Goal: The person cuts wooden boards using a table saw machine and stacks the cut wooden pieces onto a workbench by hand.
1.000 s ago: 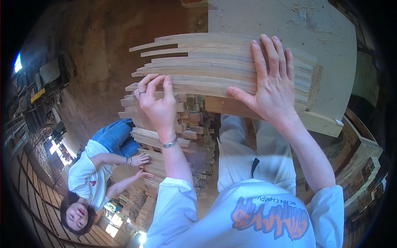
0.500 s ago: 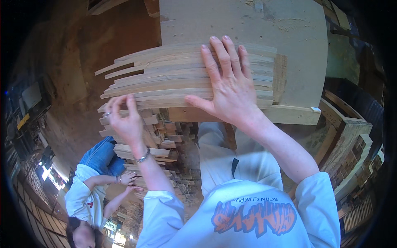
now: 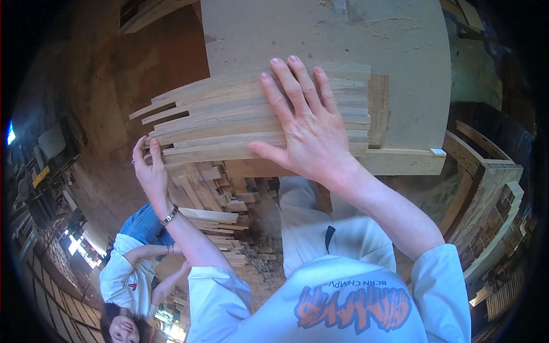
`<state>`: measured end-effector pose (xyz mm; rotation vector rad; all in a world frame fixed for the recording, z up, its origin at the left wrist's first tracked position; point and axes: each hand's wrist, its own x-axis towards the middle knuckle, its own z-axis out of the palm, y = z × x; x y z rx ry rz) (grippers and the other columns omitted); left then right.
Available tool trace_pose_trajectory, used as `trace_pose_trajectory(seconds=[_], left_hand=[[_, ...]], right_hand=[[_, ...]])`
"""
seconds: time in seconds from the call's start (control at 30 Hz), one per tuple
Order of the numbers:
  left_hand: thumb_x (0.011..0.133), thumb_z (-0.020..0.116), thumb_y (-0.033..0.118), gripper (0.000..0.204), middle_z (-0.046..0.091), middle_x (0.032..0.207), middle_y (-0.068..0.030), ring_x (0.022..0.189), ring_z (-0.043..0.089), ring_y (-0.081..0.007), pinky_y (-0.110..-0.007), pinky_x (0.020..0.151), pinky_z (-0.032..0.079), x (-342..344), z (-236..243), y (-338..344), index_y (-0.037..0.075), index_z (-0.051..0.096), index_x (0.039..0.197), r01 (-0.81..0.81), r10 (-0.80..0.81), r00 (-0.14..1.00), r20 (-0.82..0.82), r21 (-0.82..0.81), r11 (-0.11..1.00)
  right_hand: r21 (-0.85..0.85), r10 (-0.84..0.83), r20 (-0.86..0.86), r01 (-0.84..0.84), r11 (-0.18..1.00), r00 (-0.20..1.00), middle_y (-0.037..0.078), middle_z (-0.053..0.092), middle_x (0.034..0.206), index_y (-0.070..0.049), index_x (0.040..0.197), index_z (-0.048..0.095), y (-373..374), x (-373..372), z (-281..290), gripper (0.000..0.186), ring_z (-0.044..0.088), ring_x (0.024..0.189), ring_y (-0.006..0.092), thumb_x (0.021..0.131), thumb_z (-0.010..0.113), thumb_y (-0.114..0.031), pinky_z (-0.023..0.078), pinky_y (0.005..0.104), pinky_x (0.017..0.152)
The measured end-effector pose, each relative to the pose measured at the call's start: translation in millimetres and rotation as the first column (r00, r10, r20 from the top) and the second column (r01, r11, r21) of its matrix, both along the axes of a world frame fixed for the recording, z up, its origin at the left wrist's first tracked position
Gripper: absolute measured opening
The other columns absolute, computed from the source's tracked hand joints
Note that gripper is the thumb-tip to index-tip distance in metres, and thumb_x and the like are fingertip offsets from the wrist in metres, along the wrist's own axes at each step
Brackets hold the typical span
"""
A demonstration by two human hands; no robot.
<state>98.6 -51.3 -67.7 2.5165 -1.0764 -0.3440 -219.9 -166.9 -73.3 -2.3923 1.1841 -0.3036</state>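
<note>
Several long, pale wooden strips [image 3: 220, 117] lie side by side on a light board [image 3: 409, 86]. Their right ends are nearly level, while the left ends are staggered with dark gaps between some of them. My right hand [image 3: 314, 134] lies flat on the strips right of their middle, fingers spread and thumb pointing left. At the left ends, my left hand [image 3: 152, 171] has thumb and fingers closed around the end of one near strip; part of that grip is hidden. A short darker piece of wood [image 3: 378, 108] sits against the strips' right ends.
Along the board's near right edge runs a wooden rail [image 3: 406, 162] with a small white piece [image 3: 438, 152] on it. A wooden frame [image 3: 486, 177] stands at the right. Stacked wood pieces [image 3: 229, 228] fill the lower left, beside another person [image 3: 128, 268].
My left hand has moved left and away from me, onto the strip ends. My right hand stays flat on the strips, slightly further left. The other person's hands have become partly hidden.
</note>
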Motion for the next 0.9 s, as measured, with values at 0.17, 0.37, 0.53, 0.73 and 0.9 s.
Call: trace_pose_trajectory(seconds=[0.17, 0.37, 0.53, 0.73, 0.9], left_hand=[[0.095, 0.062, 0.042, 0.047, 0.063, 0.114, -0.0131, 0.101, 0.060, -0.0225, -0.035, 0.087, 0.048, -9, 2, -6, 0.006, 0.060, 0.125, 0.002, -0.002, 0.998, 0.063, 0.003, 1.000], [0.092, 0.065, 0.039, 0.043, 0.063, 0.119, -0.0144, 0.118, 0.055, -0.0289, -0.043, 0.103, 0.037, -17, 4, -7, 0.009, 0.061, 0.124, 0.073, -0.057, 0.959, 0.278, -0.047, 0.996], [0.091, 0.066, 0.035, 0.031, 0.065, 0.118, -0.0064, 0.122, 0.052, -0.0291, -0.047, 0.107, 0.030, -30, 5, -20, 0.011, 0.068, 0.111, 0.172, -0.156, 0.936, 0.316, -0.024, 0.985], [0.093, 0.064, 0.036, 0.033, 0.062, 0.122, -0.0083, 0.127, 0.047, -0.0290, -0.052, 0.108, 0.028, -46, -5, -16, 0.011, 0.067, 0.115, 0.139, -0.137, 0.945, 0.296, 0.015, 0.990], [0.094, 0.062, 0.035, 0.035, 0.056, 0.131, -0.0086, 0.132, 0.041, -0.0295, -0.052, 0.109, 0.026, -52, -4, -19, 0.011, 0.065, 0.119, 0.097, -0.090, 0.953, 0.288, -0.011, 0.995]], right_hand=[[0.002, 0.021, -0.013, -0.021, 1.000, 1.000, 0.013, 0.021, 0.158, -0.006, 0.151, 0.030, -4, -2, 0, 0.097, 0.013, 0.149, 0.0296, 0.081, 0.058, -0.068, 0.009, 0.0492, 0.122], [0.000, 0.019, -0.103, -0.019, 1.000, 0.994, 0.014, 0.021, 0.159, -0.005, 0.152, 0.029, 2, -1, 10, 0.098, 0.012, 0.150, 0.0314, 0.081, 0.060, -0.066, 0.007, 0.0498, 0.122], [0.024, 0.052, -0.127, -0.050, 0.998, 0.991, 0.016, 0.017, 0.160, -0.003, 0.152, 0.026, 0, 1, 18, 0.098, 0.008, 0.151, 0.0319, 0.083, 0.057, -0.067, 0.004, 0.0495, 0.122], [0.057, 0.081, -0.119, -0.075, 0.996, 0.990, 0.016, 0.016, 0.161, -0.003, 0.152, 0.026, -2, -10, 15, 0.096, 0.008, 0.151, 0.0320, 0.086, 0.055, -0.066, 0.005, 0.0494, 0.122], [0.038, 0.085, -0.108, -0.081, 0.996, 0.991, 0.014, 0.017, 0.161, -0.004, 0.152, 0.028, -3, -12, 12, 0.097, 0.008, 0.151, 0.0296, 0.085, 0.055, -0.069, 0.004, 0.0487, 0.122]])
